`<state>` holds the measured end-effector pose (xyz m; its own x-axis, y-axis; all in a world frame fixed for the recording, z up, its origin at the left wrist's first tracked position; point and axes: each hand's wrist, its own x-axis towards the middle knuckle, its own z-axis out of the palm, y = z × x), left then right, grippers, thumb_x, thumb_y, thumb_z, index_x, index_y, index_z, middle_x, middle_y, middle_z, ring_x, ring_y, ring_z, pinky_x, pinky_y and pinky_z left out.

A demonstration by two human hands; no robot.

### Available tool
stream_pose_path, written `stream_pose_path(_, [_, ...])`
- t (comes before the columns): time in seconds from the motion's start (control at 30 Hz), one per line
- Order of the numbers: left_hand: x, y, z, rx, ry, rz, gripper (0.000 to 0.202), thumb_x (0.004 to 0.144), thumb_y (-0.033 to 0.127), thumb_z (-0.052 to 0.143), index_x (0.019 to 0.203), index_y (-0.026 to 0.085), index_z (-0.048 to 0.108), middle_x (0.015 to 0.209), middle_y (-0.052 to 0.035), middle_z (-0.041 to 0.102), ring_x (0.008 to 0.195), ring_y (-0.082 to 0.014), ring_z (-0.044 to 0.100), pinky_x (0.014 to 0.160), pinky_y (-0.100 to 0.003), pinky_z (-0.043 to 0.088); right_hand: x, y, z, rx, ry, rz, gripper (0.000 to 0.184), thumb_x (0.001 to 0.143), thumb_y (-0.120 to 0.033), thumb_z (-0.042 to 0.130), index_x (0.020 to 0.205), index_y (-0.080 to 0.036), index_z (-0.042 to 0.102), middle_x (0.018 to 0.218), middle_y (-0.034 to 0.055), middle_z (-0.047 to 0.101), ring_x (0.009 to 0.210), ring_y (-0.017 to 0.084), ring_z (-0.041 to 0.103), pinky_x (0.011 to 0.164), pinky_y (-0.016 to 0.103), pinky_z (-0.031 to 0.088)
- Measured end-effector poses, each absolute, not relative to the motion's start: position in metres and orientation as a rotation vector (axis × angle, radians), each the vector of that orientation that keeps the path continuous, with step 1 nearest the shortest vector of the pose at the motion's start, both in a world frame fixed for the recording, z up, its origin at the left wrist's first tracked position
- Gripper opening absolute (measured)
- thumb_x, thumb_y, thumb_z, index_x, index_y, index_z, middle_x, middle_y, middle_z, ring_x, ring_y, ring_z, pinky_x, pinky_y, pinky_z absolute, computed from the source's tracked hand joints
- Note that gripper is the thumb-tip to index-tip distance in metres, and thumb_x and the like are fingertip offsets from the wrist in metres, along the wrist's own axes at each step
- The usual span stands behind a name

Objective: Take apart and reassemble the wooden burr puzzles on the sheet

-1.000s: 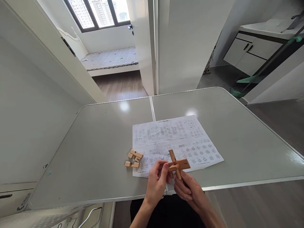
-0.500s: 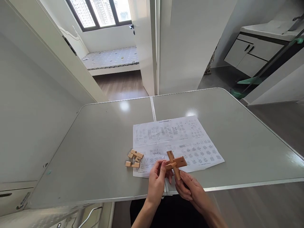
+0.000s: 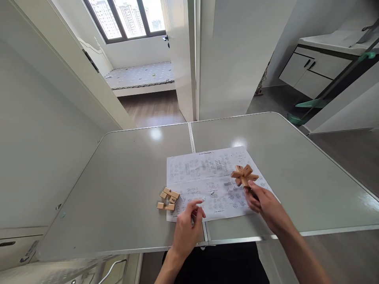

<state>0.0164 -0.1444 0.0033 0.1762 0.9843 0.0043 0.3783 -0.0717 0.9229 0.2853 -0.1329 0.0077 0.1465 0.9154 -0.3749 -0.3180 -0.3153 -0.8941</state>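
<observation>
My right hand [image 3: 262, 201] grips a partly joined wooden burr puzzle [image 3: 244, 175] by its lower end, above the right side of the printed sheet. Its notched bars cross one another and stick out several ways. Over the sheet's lower left edge, my left hand [image 3: 189, 223] is empty, with fingers bent and apart. The instruction sheet [image 3: 204, 169] lies flat and carries rows of small diagrams. Left of that hand, loose wooden puzzle pieces [image 3: 170, 193] lie in a small cluster, some overlapping the paper; one has a 3 on it.
A grey folding table [image 3: 133, 177] with a metal rim and a centre seam bears everything. Behind it stand an open door [image 3: 179, 55] and a bed [image 3: 142, 75]. At the far right is a white sink cabinet [image 3: 310, 67].
My right hand has carried the burr puzzle right and farther from me, turning it. My left hand has let go of it and moved slightly left.
</observation>
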Motion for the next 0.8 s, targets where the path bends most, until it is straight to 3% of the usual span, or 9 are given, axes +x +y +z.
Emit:
stream_pose_path(0.2, [0.001, -0.140, -0.004, 1.779, 1.325, 0.834, 0.022, 0.104, 0.031, 0.051, 0.107, 0.021, 0.071, 0.070, 0.0009, 0.071, 0.058, -0.0148, 0.063, 0.061, -0.025, 0.049, 0.321, -0.089, -0.004, -1.446, -0.704, 1.200, 0.054, 0.083, -0.071, 0.075, 0.074, -0.020, 0.061, 0.052, -0.0089, 0.035, 0.046, 0.009, 0.027, 0.039, 0.023, 0.025])
stream_pose_path(0.53, [0.000, -0.140, -0.002, 1.644, 1.345, 0.827, 0.026, 0.105, 0.036, 0.050, 0.107, 0.019, 0.071, 0.072, -0.0006, 0.071, 0.051, -0.0125, 0.058, 0.051, -0.022, 0.045, 0.333, -0.062, -0.016, -1.606, -0.732, 1.090, 0.048, 0.084, -0.065, 0.070, 0.078, -0.017, 0.064, 0.052, -0.0091, 0.039, 0.045, 0.009, 0.033, 0.040, 0.023, 0.027])
stream_pose_path(0.8, [0.000, -0.139, -0.001, 1.566, 1.350, 0.822, 0.028, 0.105, 0.039, 0.050, 0.107, 0.019, 0.070, 0.071, -0.0003, 0.069, 0.048, -0.0111, 0.053, 0.051, -0.022, 0.045, 0.330, -0.052, -0.022, -1.678, -0.806, 1.047, 0.041, 0.088, -0.058, 0.066, 0.076, -0.019, 0.063, 0.051, -0.0062, 0.047, 0.043, 0.011, 0.041, 0.041, 0.025, 0.034])
